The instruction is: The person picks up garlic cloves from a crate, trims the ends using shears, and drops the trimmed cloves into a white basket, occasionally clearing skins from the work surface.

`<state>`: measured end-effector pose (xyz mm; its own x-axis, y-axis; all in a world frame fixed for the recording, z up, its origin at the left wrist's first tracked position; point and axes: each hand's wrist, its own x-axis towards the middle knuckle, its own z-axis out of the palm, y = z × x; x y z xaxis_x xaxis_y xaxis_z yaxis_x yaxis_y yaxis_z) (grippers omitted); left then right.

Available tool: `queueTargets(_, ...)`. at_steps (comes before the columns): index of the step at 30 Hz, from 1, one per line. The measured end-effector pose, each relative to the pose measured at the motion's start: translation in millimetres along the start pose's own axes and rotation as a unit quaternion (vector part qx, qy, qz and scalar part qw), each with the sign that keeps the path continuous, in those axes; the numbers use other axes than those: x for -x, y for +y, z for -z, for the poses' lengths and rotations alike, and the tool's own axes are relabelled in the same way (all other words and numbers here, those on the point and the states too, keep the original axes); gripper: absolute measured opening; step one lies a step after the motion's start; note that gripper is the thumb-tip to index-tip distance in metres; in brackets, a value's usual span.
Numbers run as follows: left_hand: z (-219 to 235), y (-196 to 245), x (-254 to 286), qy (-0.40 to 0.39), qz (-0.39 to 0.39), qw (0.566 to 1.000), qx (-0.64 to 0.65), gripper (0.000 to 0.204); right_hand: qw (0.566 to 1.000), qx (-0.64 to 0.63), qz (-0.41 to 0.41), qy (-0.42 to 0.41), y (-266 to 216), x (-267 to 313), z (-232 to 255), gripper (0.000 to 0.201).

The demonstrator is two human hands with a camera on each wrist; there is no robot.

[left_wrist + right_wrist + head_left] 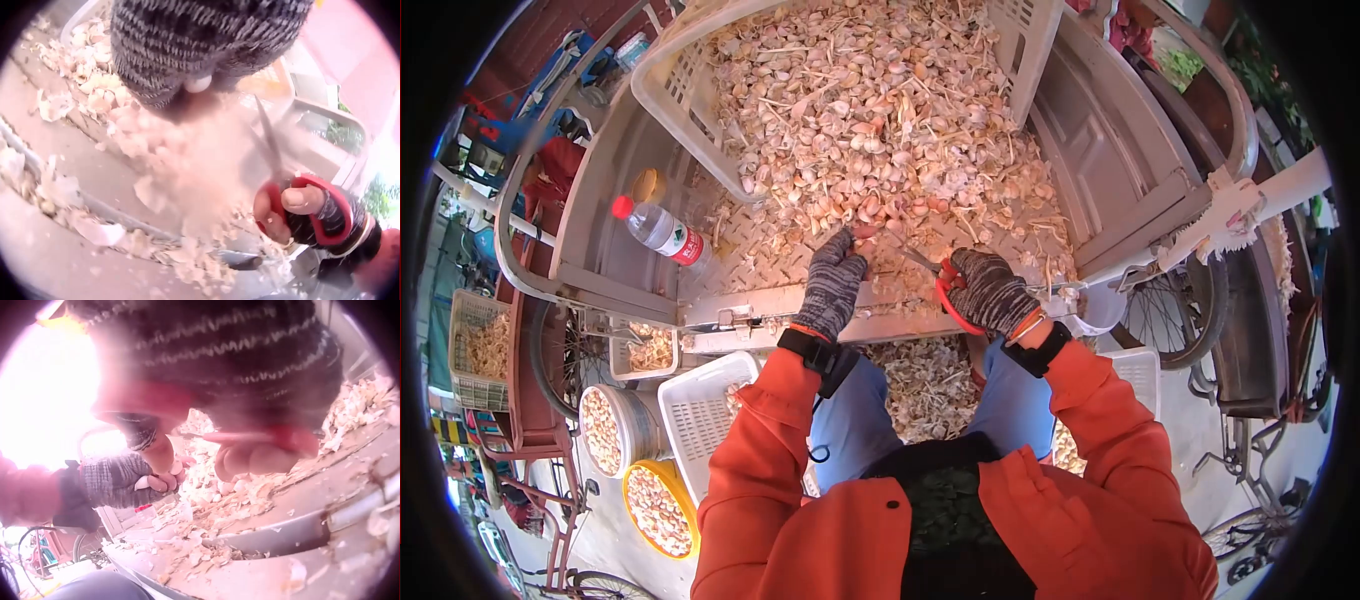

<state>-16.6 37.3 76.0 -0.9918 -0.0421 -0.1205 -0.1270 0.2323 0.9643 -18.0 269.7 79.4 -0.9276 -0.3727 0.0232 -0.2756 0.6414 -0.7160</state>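
A big heap of garlic (870,110) covers the metal bed of a cart (780,300). My left hand (855,240), in a grey knit glove, reaches to the heap's near edge and pinches a garlic piece (864,236); the left wrist view shows a pale clove (199,83) at its fingertips. To its right, my gloved right hand (965,285) grips red-handled scissors (943,295), blades pointing left toward the left hand. In the left wrist view the scissors (312,209) have bare fingertips through the handles. In the right wrist view the left hand (159,481) holds garlic beside the red handle (262,434).
A white crate (670,80) lies tipped over the heap. A red-capped water bottle (662,232) lies at the bed's left. Below on the ground stand a white basket (700,410), a bucket (605,430) and a yellow basin (658,505) of cloves. Wheel (1155,305) at right.
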Motion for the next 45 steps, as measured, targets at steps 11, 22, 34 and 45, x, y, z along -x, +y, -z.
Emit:
queueTargets(11, -19, 9, 77, 0.029, 0.053, 0.885, 0.462, 0.035, 0.987, 0.141, 0.075, 0.021, -46, 53, 0, 0.031)
queueTargets(22, 112, -95, 182, 0.287, -0.015, 0.949, 0.129, 0.025, 0.995, 0.074, -0.069, 0.022, 0, 6, 10, 0.037)
queueTargets(34, 69, -38, 80, 0.175, -0.222, 0.921, -0.269, 0.029, 0.978, 0.148, 0.109, 0.096, -5, -111, -54, 0.034)
queueTargets(45, -37, -17, -60, -0.089, -0.044, 0.995, -0.004, 0.024, 0.992, 0.103, 0.011, 0.077, 6, -84, 3, 0.039)
